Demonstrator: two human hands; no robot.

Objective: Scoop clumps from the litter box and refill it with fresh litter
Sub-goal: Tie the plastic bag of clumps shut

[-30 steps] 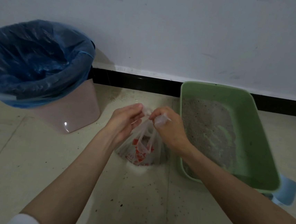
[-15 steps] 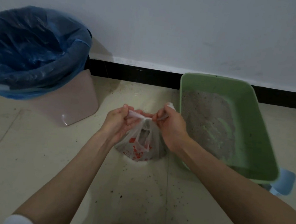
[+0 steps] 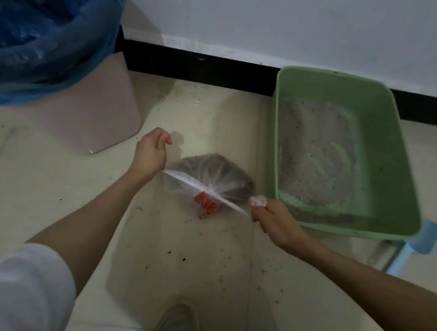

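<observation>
The left hand (image 3: 150, 154) is curled into a loose fist and grips one end of the plastic bag's (image 3: 211, 175) twisted handle at the heel of the palm. The right hand (image 3: 273, 220) pinches the other end, and a crumpled tuft of plastic sticks up above its fingers (image 3: 256, 214). Between the two hands the handle strip is drawn out taut and straight, slanting from upper left down to lower right across the top of the bag.

The bag is clear with red print on its near side. It sits on the floor (image 3: 37, 180) between the hands, gathered in pleats under the strip, and grey litter shows through its far half. It lies just beside the near left corner of the litter box (image 3: 398, 145); whether the two touch cannot be told.

The litter box is a green tray standing against the black skirting board (image 3: 194, 68) at the foot of the white wall (image 3: 279, 19). A thin, uneven layer of grey litter (image 3: 312, 145) covers its bottom, with green streaks of bare tray showing through. A light blue scoop (image 3: 418, 243) pokes out from under the near right corner of the box.

To the left stands a pink bin (image 3: 104, 117) lined with a blue bag (image 3: 44, 20) folded over its rim, well apart from the litter box. Dark specks are scattered over the pale floor tiles. A white sleeve (image 3: 13, 292) covers the left upper arm at the bottom left, and a pale shoe (image 3: 175, 326) shows at the bottom edge.
</observation>
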